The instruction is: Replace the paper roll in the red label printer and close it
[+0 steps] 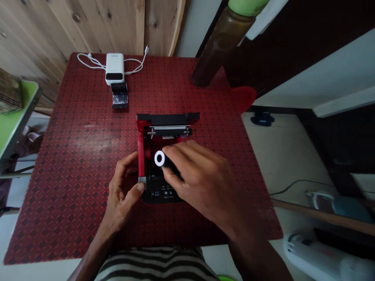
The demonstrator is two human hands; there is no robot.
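Observation:
A small red and black printer (141, 156) sits on the table with its lid (168, 118) raised at the back. Its inside is partly exposed, with a metal-and-black roller bar (168, 131) under the lid. My left hand (121, 191) grips the printer's left side, thumb on the grey front corner and fingers along the outer wall. Over the opening, my right hand (199, 175) pinches a dark roll with a white ring-shaped end (159, 158). My fingers cover most of the roll and the printer's right side. Buttons and small markings show on the black front panel (164, 193).
The table (88, 128) has a red patterned top. At its back left lie a white power bank (115, 68) with a white cable and a black strip-like piece (120, 96). A tall brown bottle (219, 43) with a green lid stands at the back right.

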